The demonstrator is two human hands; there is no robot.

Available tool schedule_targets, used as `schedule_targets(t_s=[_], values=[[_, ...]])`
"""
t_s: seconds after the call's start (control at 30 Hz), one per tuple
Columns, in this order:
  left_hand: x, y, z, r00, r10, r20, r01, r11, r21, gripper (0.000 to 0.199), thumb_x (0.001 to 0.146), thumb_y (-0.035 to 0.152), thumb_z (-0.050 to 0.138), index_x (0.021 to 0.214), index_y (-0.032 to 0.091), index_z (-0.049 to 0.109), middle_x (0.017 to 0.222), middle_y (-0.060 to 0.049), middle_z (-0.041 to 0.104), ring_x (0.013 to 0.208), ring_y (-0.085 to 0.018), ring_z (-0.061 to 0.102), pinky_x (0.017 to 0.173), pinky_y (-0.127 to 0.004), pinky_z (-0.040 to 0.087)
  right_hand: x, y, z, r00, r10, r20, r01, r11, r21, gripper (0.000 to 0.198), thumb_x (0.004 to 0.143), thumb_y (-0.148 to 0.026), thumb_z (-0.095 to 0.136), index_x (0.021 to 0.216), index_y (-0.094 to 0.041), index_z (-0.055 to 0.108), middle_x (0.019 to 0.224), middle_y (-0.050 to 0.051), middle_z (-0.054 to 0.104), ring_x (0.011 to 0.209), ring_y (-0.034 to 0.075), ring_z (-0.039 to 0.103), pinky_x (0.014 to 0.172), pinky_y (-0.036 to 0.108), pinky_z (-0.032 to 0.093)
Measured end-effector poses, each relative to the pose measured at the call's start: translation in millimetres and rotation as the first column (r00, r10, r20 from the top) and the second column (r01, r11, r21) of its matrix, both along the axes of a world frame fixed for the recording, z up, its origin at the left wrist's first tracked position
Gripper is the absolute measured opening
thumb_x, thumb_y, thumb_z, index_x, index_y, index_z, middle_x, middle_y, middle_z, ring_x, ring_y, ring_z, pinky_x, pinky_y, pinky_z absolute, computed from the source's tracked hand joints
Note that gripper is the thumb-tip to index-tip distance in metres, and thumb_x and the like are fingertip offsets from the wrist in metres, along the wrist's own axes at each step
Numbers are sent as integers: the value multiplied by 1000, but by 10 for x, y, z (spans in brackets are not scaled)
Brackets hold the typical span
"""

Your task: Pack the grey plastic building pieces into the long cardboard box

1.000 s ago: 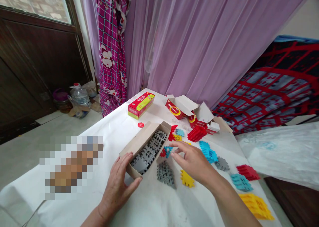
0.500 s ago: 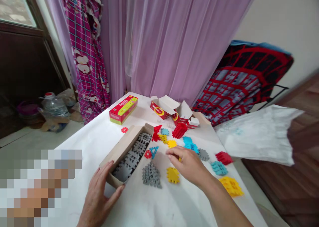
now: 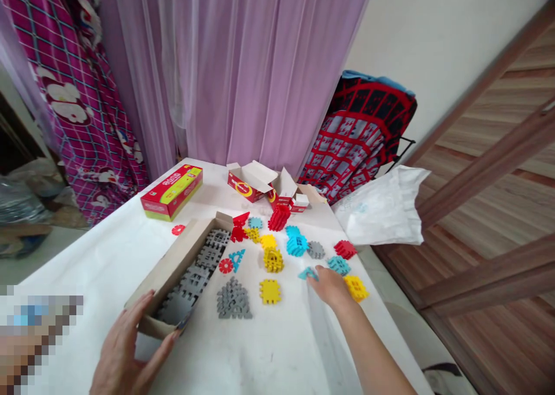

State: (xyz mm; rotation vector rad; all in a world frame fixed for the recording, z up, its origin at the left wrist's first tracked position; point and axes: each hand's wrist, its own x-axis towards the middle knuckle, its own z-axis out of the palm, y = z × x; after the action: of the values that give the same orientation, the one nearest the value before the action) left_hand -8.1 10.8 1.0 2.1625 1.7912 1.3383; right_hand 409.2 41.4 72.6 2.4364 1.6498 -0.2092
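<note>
My left hand (image 3: 125,343) grips the near end of an open cardboard box (image 3: 151,279), thumb on one side and fingers on the other. Grey interlocking plastic blocks (image 3: 195,276) fill the box in a row. To the right, my right hand (image 3: 332,285) has its fingers closed on a small light-blue plastic block (image 3: 307,273), low over the table. A pile of grey triangular blocks (image 3: 234,299) lies between the hands, beside a flat yellow square block (image 3: 270,291). Behind it stands a yellow block stack (image 3: 273,260). A red flower-shaped piece (image 3: 226,266) touches a blue triangle (image 3: 237,259).
Bright blue blocks (image 3: 297,244), red blocks (image 3: 345,249), teal blocks (image 3: 339,265) and yellow blocks (image 3: 356,288) line the right side. A closed red-and-green box (image 3: 172,192) and opened red boxes (image 3: 247,184) stand at the back. A white bag (image 3: 381,210) hangs over the right edge.
My right hand has moved right and toward the table's right edge and now holds the light-blue block. My left hand stays on the box. The view has turned to the right.
</note>
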Motion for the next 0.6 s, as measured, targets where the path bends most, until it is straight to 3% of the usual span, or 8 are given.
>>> schedule_targets(t_s=[0.17,0.3,0.4,0.5,0.6], values=[[34,-47,22,997,1,-71,4,997,71,66,86,47,58,146,29,36,130,-11,63,116,-33,64,94,-52,57,107,18,-160,999,-41,-34,40,999,-19,26,91,-37,54,104,-19,67,110,15,73,101,30,69,72,34,47],[43,-84,-24,996,23,-87,-18,998,64,65,87,44,58,146,25,36,135,-14,60,121,-33,60,101,-54,51,141,-74,-112,998,-23,-57,23,1000,5,24,93,-34,45,90,-22,65,99,12,75,92,29,71,66,33,45],[58,-104,-17,996,17,-83,-12,998,54,65,87,44,59,146,23,37,136,-15,60,123,-33,58,102,-54,50,-39,-164,74,961,62,-269,-35,994,105,27,93,-36,37,101,-24,61,87,7,75,84,26,72,66,31,46],[71,-113,4,997,14,-73,-10,999,50,65,87,44,59,145,22,38,136,-16,59,124,-33,58,101,-53,50,-419,-177,358,844,225,-487,-122,964,235,36,92,-46,35,111,-25,56,79,2,73,75,23,72,65,30,47],[81,-117,8,998,18,-64,-15,999,50,66,87,44,60,145,23,37,137,-16,59,125,-34,57,103,-55,48,-912,-73,628,788,409,-460,-254,896,364,30,89,-43,43,108,-26,58,76,0,70,70,22,69,59,28,43]])
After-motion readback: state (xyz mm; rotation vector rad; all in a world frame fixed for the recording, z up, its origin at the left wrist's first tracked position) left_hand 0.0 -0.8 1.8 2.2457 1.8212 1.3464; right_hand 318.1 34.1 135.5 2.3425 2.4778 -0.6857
